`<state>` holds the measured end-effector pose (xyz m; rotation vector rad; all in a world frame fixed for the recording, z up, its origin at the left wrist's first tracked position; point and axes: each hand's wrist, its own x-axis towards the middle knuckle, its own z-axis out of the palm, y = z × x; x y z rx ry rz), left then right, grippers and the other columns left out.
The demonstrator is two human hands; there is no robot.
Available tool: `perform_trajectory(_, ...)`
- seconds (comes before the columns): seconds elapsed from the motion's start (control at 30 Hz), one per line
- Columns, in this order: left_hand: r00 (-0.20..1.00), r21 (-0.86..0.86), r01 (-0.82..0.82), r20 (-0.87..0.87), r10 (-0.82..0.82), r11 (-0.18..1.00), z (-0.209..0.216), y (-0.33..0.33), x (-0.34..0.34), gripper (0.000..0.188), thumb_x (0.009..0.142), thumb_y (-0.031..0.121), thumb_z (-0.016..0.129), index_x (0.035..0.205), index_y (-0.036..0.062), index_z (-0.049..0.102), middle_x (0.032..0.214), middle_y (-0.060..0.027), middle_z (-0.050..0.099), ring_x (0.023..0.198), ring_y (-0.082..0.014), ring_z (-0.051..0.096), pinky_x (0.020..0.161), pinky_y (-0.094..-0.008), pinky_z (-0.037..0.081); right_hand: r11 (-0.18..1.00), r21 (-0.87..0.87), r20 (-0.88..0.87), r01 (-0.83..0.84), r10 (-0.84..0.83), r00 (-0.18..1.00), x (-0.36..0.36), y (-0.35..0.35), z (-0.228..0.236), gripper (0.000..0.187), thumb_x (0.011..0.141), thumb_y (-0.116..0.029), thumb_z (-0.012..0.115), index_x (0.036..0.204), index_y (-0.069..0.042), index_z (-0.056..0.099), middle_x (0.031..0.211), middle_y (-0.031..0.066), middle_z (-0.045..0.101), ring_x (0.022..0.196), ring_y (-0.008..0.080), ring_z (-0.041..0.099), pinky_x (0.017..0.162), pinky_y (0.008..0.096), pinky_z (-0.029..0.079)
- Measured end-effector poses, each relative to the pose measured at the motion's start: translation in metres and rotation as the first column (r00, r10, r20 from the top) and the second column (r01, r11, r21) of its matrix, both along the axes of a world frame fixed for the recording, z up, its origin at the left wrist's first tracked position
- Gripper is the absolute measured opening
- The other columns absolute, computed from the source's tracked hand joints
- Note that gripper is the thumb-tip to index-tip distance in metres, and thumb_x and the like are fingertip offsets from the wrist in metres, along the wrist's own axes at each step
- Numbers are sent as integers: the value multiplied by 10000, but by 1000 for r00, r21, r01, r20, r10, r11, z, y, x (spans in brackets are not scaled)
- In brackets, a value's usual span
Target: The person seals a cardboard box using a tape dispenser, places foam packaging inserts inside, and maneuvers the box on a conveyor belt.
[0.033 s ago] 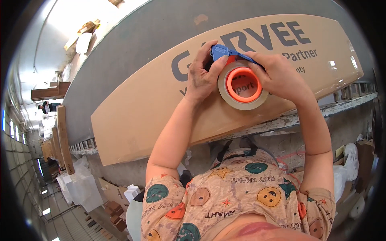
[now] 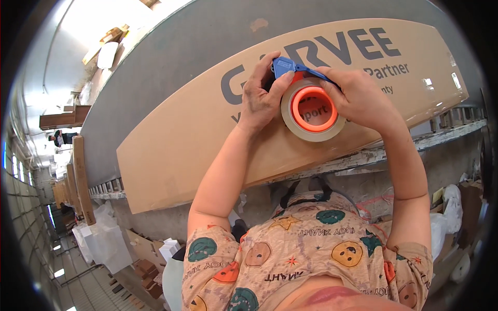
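Both hands grip a tape dispenser with a blue head, an orange hub and a roll of pale tape, above a long brown cardboard box. My left hand is closed at the blue head, its thumb pressed against the lower edge of the blue part. My right hand closes around the blue handle and the right side of the tape roll. Through the hub's hole the box's dark print shows. The box lies flat, with large dark lettering on its top.
Under the box is a grey work surface, with a worn roller rail along its near side. White wrapped bundles and cartons stand at the lower left. Far left, another person is near long cartons. Plastic bags lie at right.
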<state>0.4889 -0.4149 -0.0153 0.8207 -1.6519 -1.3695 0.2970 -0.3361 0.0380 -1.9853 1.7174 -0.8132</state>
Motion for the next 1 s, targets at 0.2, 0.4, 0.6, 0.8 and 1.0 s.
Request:
perform_trajectory(0.2,1000,-8,7,17,-6,1000,0,-2,10,446,885,131,595,1291,16,451,989,-75,599,904,-122,571,822,-254,464,961,276,-85,3,21,996,11,-8,18,346,941,-311,468,1003,-14,633,762,204,633,712,362,615,676,414,492)
perform_trajectory(0.4,999,38,30,-18,-29,999,9,8,15,435,897,120,577,1299,18,447,1033,-86,599,944,-127,571,838,-257,466,938,346,72,34,-63,995,7,-14,5,422,955,-385,453,914,-19,659,769,197,641,718,325,619,668,384,485)
perform_trajectory(0.6,999,14,10,32,-11,1000,9,14,31,522,887,191,602,1335,6,409,1087,-105,591,978,-143,572,852,-273,471,954,298,100,-26,-5,995,15,-10,4,418,950,-391,458,955,-25,661,791,190,650,710,314,618,694,361,489)
perform_trajectory(0.8,811,-245,-113,536,232,963,50,63,36,856,754,446,725,1315,-93,368,985,-211,629,907,-263,640,789,-324,505,898,439,131,30,-98,987,11,-13,-2,506,965,-426,431,891,34,630,688,121,612,588,175,531,557,312,450)
perform_trajectory(1.0,803,85,-244,577,152,966,44,79,36,598,768,238,697,1258,-33,488,1017,-157,625,832,-166,630,679,-312,535,857,506,326,-99,-83,942,21,-4,9,550,957,-466,405,938,31,639,722,89,633,621,153,555,553,299,469)
